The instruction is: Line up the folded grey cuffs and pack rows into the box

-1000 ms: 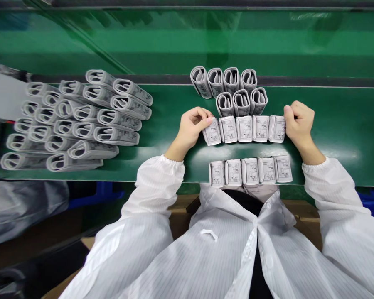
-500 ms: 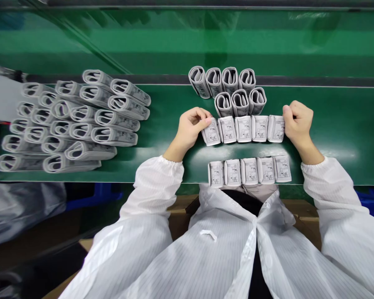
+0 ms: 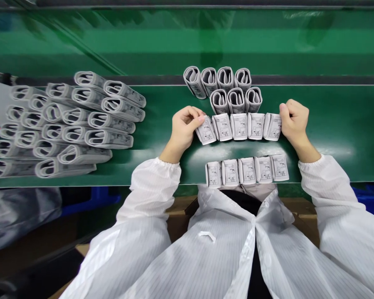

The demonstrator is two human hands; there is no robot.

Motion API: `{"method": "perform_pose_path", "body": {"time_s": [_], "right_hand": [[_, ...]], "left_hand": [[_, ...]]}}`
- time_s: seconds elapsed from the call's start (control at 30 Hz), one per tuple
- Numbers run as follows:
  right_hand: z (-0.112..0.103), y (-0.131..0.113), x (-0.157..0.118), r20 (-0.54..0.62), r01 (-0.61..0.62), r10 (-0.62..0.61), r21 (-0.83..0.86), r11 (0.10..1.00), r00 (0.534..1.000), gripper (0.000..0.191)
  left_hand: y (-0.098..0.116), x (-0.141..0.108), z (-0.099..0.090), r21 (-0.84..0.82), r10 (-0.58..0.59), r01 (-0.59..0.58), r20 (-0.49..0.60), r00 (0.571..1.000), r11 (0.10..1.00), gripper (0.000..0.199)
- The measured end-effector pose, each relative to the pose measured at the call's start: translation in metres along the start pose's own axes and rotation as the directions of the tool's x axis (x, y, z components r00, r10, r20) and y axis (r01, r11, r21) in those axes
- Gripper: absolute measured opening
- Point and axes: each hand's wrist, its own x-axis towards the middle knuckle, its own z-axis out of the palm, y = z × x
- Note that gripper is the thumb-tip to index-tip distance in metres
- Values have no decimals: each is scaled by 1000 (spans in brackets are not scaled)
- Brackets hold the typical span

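Note:
Several rolled grey-white cuffs printed with line drawings form a row in front of me on the green table. At the row's left end, my left hand [image 3: 185, 126] is closed, thumb and fingers pinching the leftmost rolled cuff [image 3: 206, 130], which is tilted. My right hand [image 3: 295, 120] is curled into a fist against the right edge of the rightmost rolled cuff [image 3: 272, 126]. Its curled fingers are partly hidden. Nearer my body, along the table edge, lies another row of rolled cuffs [image 3: 247, 170], printed faces up.
Behind the hands, two short rows of rolled cuffs [image 3: 236, 101] stand with their coiled ends up. A large group of looser rolled cuffs [image 3: 65, 128] covers the left of the green table [image 3: 345, 133]. A dark rail [image 3: 162, 80] runs along the back edge.
The view has shifted slightly, so the table items appear further left. The leftmost cuff under my left hand leans more, with a wider gap at its lower side. Both hands keep their places.

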Motion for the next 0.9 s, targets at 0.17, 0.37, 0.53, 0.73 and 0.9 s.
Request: {"method": "perform_pose_path", "body": {"time_s": [0.17, 0.37, 0.53, 0.73, 0.9], "right_hand": [[-1, 1, 0, -1, 2, -2, 23, 1000, 1000, 85], [1, 5, 0, -19, 10, -8, 77, 997, 1000, 85], [1, 6, 0, -12, -3, 4, 84, 996, 1000, 85], [3, 4, 0, -3, 9, -9, 96, 995, 1000, 85], [4, 1, 0, 17, -14, 12, 87, 996, 1000, 86]], "left_hand": [[-2, 0, -2, 11, 1, -1, -7, 1000, 1000, 73], [-2, 2, -5, 24, 3, -2, -34, 999, 1000, 69], [1, 4, -7, 32, -12, 14, -73, 997, 999, 69], [0, 3, -7, 45, -7, 9, -43, 999, 999, 69], [0, 1, -4, 56, -15, 17, -33, 999, 998, 67]]}}
